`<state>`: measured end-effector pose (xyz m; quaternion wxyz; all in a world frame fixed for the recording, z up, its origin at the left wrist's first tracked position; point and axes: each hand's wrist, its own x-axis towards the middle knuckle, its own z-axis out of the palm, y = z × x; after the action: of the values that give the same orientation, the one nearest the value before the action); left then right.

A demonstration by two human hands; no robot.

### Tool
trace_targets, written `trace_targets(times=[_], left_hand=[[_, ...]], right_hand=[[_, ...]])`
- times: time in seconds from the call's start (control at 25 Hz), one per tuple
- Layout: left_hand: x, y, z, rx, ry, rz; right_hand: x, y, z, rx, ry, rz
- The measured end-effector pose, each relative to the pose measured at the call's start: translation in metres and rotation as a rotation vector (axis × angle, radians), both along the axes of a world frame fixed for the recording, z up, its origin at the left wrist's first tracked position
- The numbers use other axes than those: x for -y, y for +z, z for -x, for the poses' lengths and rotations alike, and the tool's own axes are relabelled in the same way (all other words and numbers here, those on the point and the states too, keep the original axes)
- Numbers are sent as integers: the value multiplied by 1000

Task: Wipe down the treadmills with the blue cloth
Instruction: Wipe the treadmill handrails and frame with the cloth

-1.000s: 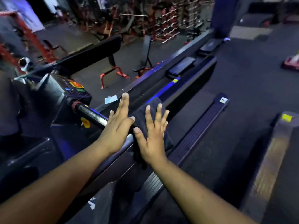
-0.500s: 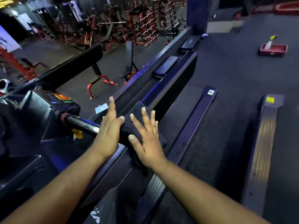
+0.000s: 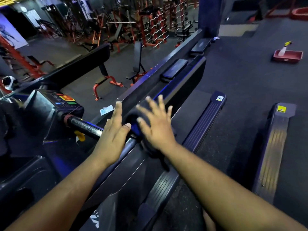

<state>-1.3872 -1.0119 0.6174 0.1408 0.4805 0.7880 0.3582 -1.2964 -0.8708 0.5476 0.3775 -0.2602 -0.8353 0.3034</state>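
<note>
The dark blue cloth (image 3: 135,120) is draped over the treadmill's side rail (image 3: 176,90), bunched between my two hands. My right hand (image 3: 155,127) lies flat on top of it with fingers spread and straight. My left hand (image 3: 113,134) rests flat on the rail just left of the cloth, its thumb touching the cloth's edge. The treadmill console (image 3: 65,99) with orange and green buttons and its black handlebar (image 3: 83,126) sit to the left. The treadmill belt (image 3: 221,147) runs to the right of my right arm.
A second treadmill's side rail (image 3: 275,147) lies at the right. A red tray with a spray bottle (image 3: 287,55) sits on the floor far right. Benches (image 3: 106,79) and weight racks (image 3: 150,27) fill the gym floor beyond the rail.
Both hands and the cloth have slid a little further along the rail, away from me. My right hand's fingers have spread wider, and the camera has tilted up.
</note>
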Motion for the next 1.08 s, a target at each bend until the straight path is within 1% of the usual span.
trace_targets(times=[0.08,0.12,0.16,0.2,0.28,0.32,0.36,0.4,0.52,0.6,0.68,0.72,0.8,0.84,0.88,0.92,0.96,1.0,1.04,1.08], left_hand=[[0,-2,-3,-139,-37,103],[0,-2,-3,-184,-50,146],[0,-1,-3,-216,-59,179],[-1,0,-2,-235,-66,199],[-5,4,-3,-262,-81,221],[-7,5,-3,-286,-95,238],[-10,6,-3,-321,-113,270],[-12,7,-4,-366,-130,315],[-31,6,-7,-514,-182,447],[-49,4,-10,-558,-204,473],[-61,2,-9,-578,-222,453],[-64,1,-7,-546,-228,419],[-61,1,-5,-392,-229,309],[-59,2,-5,-340,-237,279],[-58,3,-5,-333,-246,276],[-57,3,-5,-351,-251,290],[-59,3,-6,-374,-251,312],[-61,3,-7,-396,-244,336],[-61,3,-9,-411,-236,360],[-61,2,-10,-419,-231,377]], right_hand=[[-51,14,6,-3,-168,163],[-55,14,10,-31,-223,263],[-40,11,14,-62,-258,338],[-11,5,14,-116,-263,382],[63,-10,6,-230,-148,449],[83,-18,3,-265,-89,493],[84,-23,4,-309,-82,537],[65,-23,10,-347,-133,574],[-28,-18,23,-397,-345,689],[-49,-20,24,-410,-404,759],[-18,-15,22,-408,-364,777],[9,-13,20,-429,-295,763],[56,-14,13,-455,-174,667],[57,-18,12,-473,-141,623],[42,-18,13,-504,-126,603],[16,-21,15,-537,-166,598],[-18,-28,18,-565,-223,635],[-60,-35,23,-550,-320,751],[-103,-42,24,-505,-424,910],[-136,-48,25,-448,-485,1070]])
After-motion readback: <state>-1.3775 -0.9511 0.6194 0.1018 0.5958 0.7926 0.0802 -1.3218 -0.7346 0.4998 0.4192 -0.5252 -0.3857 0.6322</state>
